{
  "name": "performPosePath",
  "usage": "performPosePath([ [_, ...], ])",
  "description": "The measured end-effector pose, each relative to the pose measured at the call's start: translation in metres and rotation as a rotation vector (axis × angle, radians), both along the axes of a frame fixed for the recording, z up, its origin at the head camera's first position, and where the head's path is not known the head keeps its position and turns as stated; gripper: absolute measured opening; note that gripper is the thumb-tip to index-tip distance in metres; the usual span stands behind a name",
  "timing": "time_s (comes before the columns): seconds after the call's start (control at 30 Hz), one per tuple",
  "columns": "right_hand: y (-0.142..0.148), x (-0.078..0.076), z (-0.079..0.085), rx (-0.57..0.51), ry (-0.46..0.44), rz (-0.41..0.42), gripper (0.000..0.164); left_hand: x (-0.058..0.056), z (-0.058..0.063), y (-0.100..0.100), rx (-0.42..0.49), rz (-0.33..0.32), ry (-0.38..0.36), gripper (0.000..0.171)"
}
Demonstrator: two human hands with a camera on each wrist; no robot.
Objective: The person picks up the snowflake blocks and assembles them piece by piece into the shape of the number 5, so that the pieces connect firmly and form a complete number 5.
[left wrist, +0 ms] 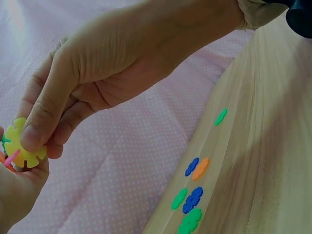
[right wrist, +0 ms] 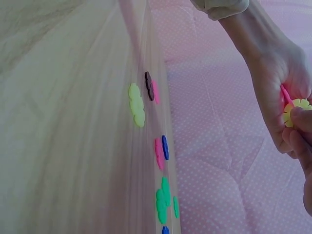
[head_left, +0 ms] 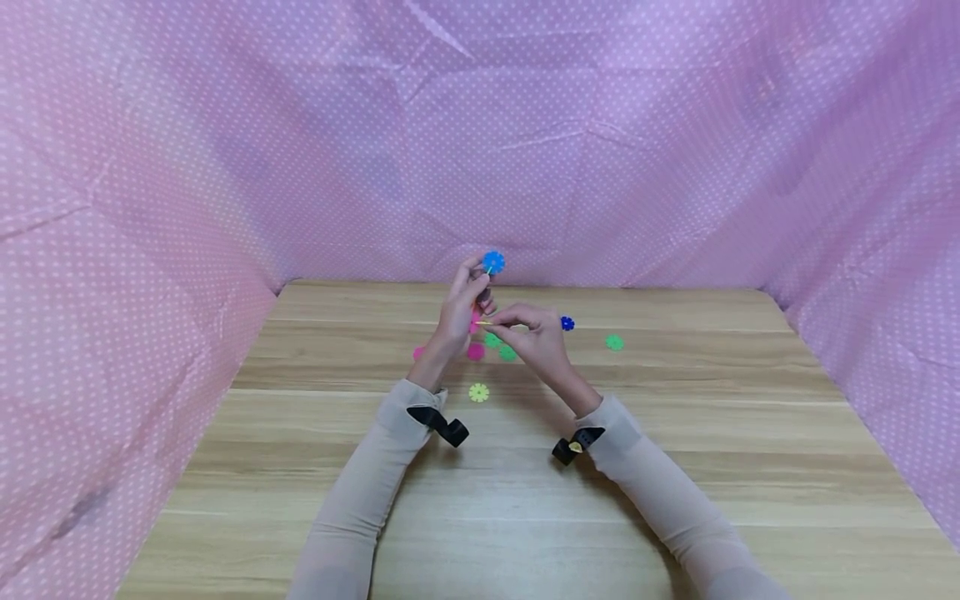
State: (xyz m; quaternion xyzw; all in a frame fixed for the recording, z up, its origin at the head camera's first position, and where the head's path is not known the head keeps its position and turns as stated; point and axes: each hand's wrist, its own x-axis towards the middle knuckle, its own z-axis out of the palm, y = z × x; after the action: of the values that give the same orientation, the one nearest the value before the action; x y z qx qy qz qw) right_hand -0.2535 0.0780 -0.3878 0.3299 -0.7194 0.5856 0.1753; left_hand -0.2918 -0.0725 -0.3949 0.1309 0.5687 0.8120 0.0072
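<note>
Yellow notched disc [left wrist: 14, 140] is held above the wooden table [head_left: 750, 417], where we see the right hand [head_left: 536, 335] pinching it, a pink disc [left wrist: 10, 158] meeting its edge. We see the left hand [head_left: 454, 321] gripping joined discs, a light blue disc [head_left: 493, 262] uppermost. On the table we find a dark blue disc [head_left: 567, 323] and, right of its middle, a green disc [head_left: 614, 342].

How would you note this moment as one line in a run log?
left hand: holds blue disc, pink disc | right hand: pinches yellow disc touching pink one | table: loose discs
</note>
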Motion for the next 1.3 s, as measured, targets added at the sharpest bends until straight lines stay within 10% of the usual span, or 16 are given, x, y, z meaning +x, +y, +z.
performPosePath([
  [0.67,0.006,-0.035,-0.026,0.125,-0.184,0.090,0.012,-0.006,0.001,-0.012,-0.058,0.066,-0.017,0.047],
  [0.9,0.026,-0.049,-0.011,0.305,-0.344,0.192,0.020,-0.009,-0.001,-0.015,-0.041,0.077,-0.026,0.047],
  [1.3,0.070,-0.075,-0.008,0.640,-0.369,0.298,0.025,-0.007,0.000,-0.016,-0.018,0.086,-0.039,0.049],
])
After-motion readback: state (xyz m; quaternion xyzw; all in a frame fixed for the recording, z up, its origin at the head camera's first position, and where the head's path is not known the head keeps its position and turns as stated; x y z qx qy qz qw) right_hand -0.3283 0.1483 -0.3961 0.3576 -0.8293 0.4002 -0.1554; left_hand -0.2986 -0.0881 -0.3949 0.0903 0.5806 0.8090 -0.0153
